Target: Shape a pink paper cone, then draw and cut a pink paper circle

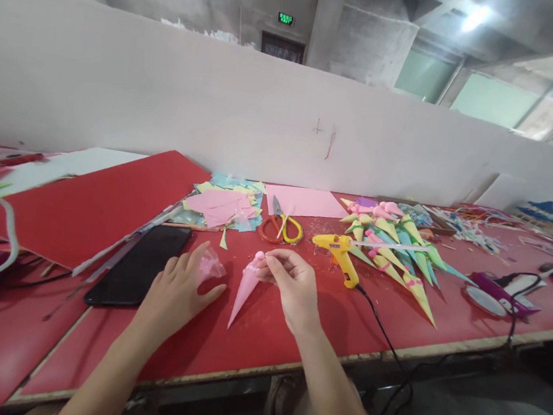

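Observation:
A pink paper cone (pixel 246 289) with a scalloped rim and a small pink ball on top lies on the red table, its tip toward the front edge. My right hand (pixel 292 284) pinches at its top right side, thumb and index finger together. To the left, my left hand (pixel 178 289) has its fingers spread over the table, next to a crumpled clear pink plastic bag (pixel 210 265). The fingertips touch the bag's left side; no firm grip shows. Scissors (pixel 281 229) with red and yellow handles lie behind the cone. A yellow glue gun (pixel 345 258) rests right of my right hand.
A black phone (pixel 143 265) lies left, beside a large red sheet (pixel 102 204). Pink paper pieces (pixel 221 206) and a pink sheet (pixel 304 202) are at the back. Several finished cones (pixel 419 294) are piled right. The glue gun's black cord (pixel 383 323) hangs over the front edge.

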The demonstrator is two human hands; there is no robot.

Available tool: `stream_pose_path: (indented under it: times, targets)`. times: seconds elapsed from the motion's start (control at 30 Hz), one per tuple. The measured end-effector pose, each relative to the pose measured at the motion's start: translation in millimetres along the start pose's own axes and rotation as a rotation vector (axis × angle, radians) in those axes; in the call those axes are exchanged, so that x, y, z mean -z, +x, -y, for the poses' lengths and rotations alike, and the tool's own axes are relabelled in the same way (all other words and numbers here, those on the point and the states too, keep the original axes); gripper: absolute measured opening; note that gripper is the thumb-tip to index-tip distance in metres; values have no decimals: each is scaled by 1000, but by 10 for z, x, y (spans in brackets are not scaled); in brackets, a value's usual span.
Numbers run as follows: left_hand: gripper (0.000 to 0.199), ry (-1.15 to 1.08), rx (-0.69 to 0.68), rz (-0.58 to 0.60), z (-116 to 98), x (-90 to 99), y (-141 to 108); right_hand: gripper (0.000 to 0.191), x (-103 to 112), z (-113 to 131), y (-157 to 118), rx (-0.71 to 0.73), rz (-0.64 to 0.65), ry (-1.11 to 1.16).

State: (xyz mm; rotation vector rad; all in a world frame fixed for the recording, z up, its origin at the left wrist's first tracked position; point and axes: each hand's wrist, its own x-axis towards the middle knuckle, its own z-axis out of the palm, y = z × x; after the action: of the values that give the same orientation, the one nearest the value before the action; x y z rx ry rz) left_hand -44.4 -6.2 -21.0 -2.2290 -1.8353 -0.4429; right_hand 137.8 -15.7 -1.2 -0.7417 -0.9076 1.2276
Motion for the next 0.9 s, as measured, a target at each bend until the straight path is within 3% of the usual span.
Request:
stream_pose_path:
  times: [0.07, 0.17, 0.23, 0.33, 0.47, 0.67, 0.77, 0.9]
  targets:
    - [60, 45, -7, -10, -21, 29, -4, 21, 7, 24, 0, 22, -22, -35]
    - [58, 65, -57, -156, -140, 109, 12, 20, 25, 46, 9, 57, -67, -85]
    - [54, 20, -126, -184, -258, 148, 24, 17, 39, 44, 16, 72, -91, -109]
    - [45, -95, -228, -100, -424, 137, 23, 18, 55, 19, 24, 64, -83, -121]
    - [44, -162, -187, 29, -502, 22, -2, 24, 55, -10, 26, 75, -46, -140]
    - [43, -300, -123, -17, -374, -143, 4, 18, 37, 32, 4, 83, -75, -205]
    - [46, -393, -95, 1, -351, -130, 26, 18, 47, 41, 1, 102, -89, -275]
    - [51, -595, 32, 147, -410, 14, 48, 17, 65, 19, 11, 149, -82, -289]
